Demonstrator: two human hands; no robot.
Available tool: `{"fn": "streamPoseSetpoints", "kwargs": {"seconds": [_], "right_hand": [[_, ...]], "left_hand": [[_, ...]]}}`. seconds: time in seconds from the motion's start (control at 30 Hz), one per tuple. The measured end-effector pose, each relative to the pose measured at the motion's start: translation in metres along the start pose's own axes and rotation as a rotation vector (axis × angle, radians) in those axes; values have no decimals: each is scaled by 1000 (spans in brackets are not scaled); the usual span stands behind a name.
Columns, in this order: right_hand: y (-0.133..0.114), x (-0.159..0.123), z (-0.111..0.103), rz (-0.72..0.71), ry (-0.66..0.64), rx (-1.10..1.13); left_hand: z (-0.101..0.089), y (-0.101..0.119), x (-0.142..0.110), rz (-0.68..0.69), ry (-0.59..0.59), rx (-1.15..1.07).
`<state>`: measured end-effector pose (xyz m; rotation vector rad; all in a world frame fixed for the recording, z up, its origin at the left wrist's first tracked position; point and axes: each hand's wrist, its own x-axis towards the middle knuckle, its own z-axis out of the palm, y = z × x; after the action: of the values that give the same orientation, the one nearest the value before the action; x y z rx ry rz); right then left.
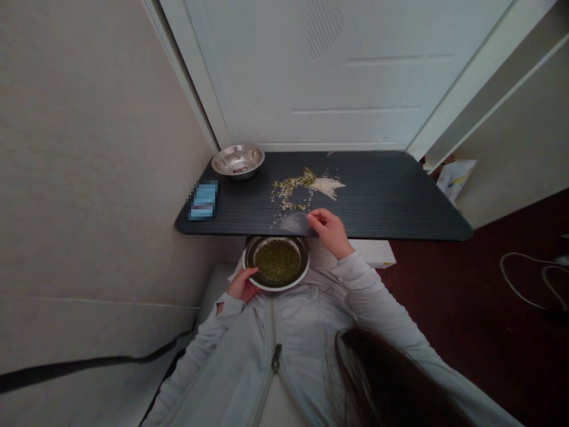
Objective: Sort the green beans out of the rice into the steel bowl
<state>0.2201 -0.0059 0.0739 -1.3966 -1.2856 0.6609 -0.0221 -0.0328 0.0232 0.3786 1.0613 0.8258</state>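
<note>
My left hand [242, 285] grips the rim of a steel bowl [304, 270] full of green beans, held just below the near edge of the black table [391, 196]. My right hand [328, 230] pinches a flat grey card [294, 223] that lies on the table edge right above the bowl. Farther back on the table lie a scatter of green beans [291, 185] and a small heap of white rice [328, 186] beside it.
An empty steel bowl [237, 161] stands at the table's back left corner, and a blurred blue box [204, 200] lies at the left edge. A white door stands behind the table, a wall to the left. Cables [528, 281] lie on the dark red floor at right.
</note>
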Motion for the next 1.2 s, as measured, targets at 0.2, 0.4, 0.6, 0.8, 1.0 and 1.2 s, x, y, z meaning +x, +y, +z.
{"fn": "streamPoseSetpoints", "kwargs": {"seconds": [0.2,0.4,0.6,0.8,1.0,1.2], "right_hand": [[2,12,-3,71,143,101],[2,33,-4,-81,35,-126],[0,47,-3,-191,-26,-255],[-2,48,7,-275,-48,-307],[-3,45,12,-301,-67,-341],[-5,37,8,-325,-133,-377]], "left_hand": [[2,1,-1,-1,21,-16],[2,0,-2,-5,34,-12],[0,-1,0,-7,37,16],[-2,-2,1,1,-3,12],[-3,-2,1,5,-18,12],[-3,-3,3,-2,-7,12]]}}
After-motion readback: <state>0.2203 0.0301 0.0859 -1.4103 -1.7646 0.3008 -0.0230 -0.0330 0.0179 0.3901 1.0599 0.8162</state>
